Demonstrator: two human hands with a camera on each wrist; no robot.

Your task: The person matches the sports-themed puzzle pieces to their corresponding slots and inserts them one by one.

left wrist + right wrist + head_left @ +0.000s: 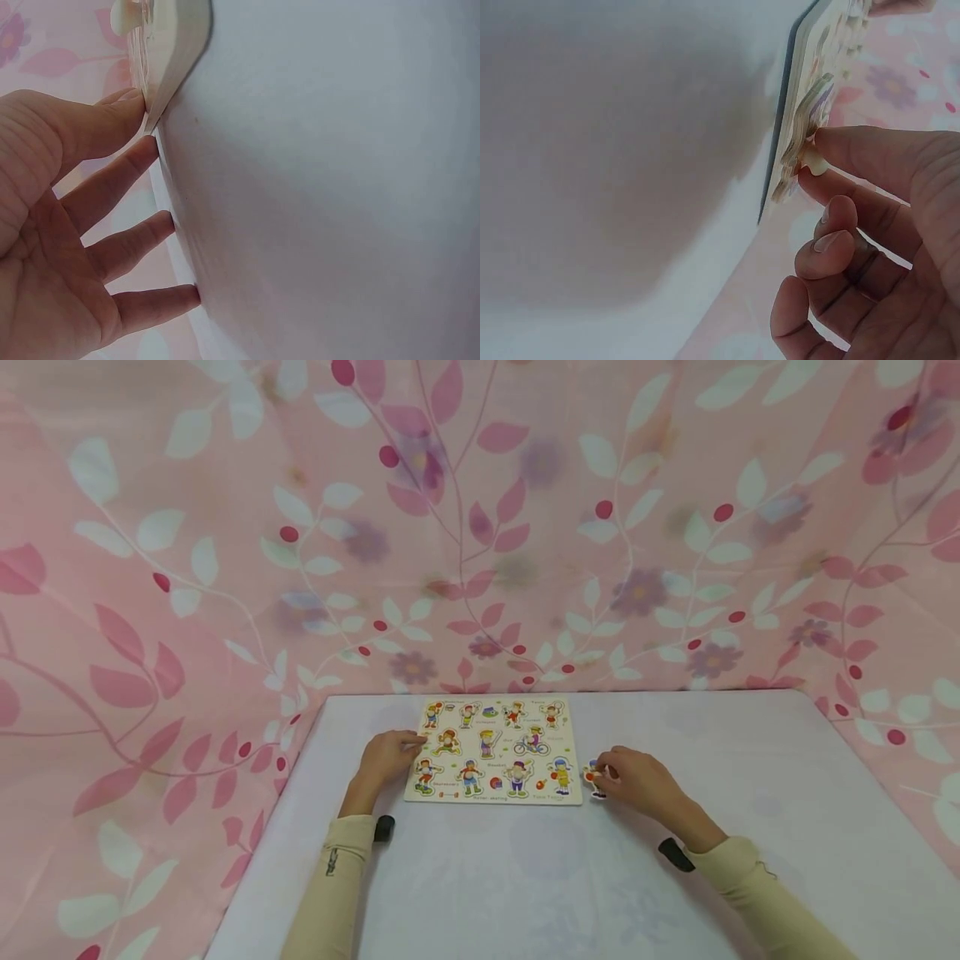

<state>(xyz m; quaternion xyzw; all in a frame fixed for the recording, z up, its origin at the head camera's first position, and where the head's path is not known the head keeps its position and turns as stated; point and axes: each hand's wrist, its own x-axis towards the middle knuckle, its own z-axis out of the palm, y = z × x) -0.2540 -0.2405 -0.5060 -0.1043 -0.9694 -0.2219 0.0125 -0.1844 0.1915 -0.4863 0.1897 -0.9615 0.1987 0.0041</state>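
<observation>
A wooden puzzle board printed with cartoon sports figures lies flat on the table. My left hand is at its left edge; in the left wrist view the thumb touches the board's edge, while the other fingers are spread with their tips on the tabletop. Just beyond the board's right edge, my right hand pinches a figure-shaped puzzle piece by its pale knob between thumb and forefinger. The other right fingers are curled. The hand covers part of the piece.
Under everything is a table with a whitish cloth. A pink curtain with leaves and flowers hangs behind and at both sides. In the right wrist view, several knobs stand up along the board.
</observation>
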